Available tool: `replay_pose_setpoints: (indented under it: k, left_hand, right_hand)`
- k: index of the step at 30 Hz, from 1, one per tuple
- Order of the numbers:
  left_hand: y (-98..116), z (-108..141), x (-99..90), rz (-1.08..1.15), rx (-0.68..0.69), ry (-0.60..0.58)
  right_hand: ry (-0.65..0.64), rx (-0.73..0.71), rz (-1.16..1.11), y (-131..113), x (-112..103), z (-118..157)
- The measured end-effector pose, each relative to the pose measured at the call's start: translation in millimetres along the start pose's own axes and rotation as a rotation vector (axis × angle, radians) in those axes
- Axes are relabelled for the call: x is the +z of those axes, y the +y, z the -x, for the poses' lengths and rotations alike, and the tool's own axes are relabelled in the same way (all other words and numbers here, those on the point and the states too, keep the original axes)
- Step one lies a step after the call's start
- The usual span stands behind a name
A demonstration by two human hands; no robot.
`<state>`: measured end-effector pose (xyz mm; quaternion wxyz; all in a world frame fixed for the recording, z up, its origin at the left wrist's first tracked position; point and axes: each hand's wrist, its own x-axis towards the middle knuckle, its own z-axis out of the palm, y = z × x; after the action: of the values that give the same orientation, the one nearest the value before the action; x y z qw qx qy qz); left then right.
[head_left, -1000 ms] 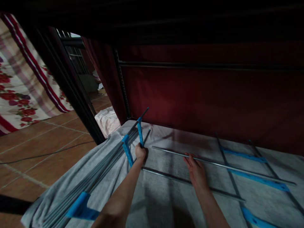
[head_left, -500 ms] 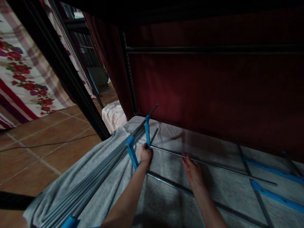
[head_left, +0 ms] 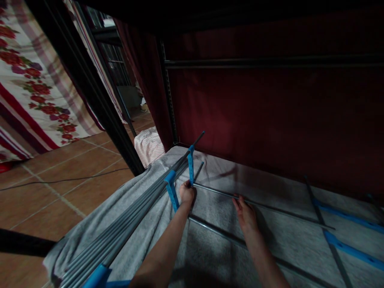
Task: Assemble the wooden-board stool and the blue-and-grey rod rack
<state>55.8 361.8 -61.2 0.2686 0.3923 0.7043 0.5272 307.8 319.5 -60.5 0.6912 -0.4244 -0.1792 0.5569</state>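
Note:
My left hand [head_left: 187,193] is closed round the lower end of an upright blue bracket [head_left: 191,166], where a thin metal rod [head_left: 214,191] meets it. Further along that rod, the fingertips of my right hand [head_left: 245,211] rest against it from the near side, thumb and fingers partly curled. A second blue bracket [head_left: 173,192] stands nearer, with a thicker metal tube [head_left: 210,227] running right from its foot. Several grey tubes [head_left: 132,212] lie in a bundle left of my left forearm.
Grey cloth [head_left: 207,260] covers the surface. More blue brackets [head_left: 354,251] on a dark tube lie at the right. A black post [head_left: 99,96] slants on the left, and a dark red curtain [head_left: 255,116] hangs behind.
The view has shifted slightly, so most things appear further right. The rod's far right end has moved left, closer to my hands. Both hands keep nearly the same pose.

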Motion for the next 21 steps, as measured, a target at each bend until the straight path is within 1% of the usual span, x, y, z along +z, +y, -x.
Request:
replay_pose_setpoints:
  k: [4, 9, 15, 18, 21]
  left_hand:
    - [-3, 0, -0.1, 0.007, 0.024, -0.016]
    - [1, 3, -1.5, -0.020, 0.021, -0.012]
    - [9, 8, -3.8, -0.097, 0.005, 0.012]
    - [11, 11, -3.3, -0.166, 0.015, 0.005]
    - [11, 12, -1.2, -0.227, 0.017, 0.026]
  right_hand:
    - [0.003, 0.004, 0.005, 2, -1, -3]
    - [0.044, 0.000, 0.053, 0, 5, -2]
    - [0.030, 0.022, -0.009, 4, 8, 0]
    - [0.033, 0.002, -0.021, 6, 8, 1]
    - [0.032, -0.015, -0.007, 8, 10, 1]
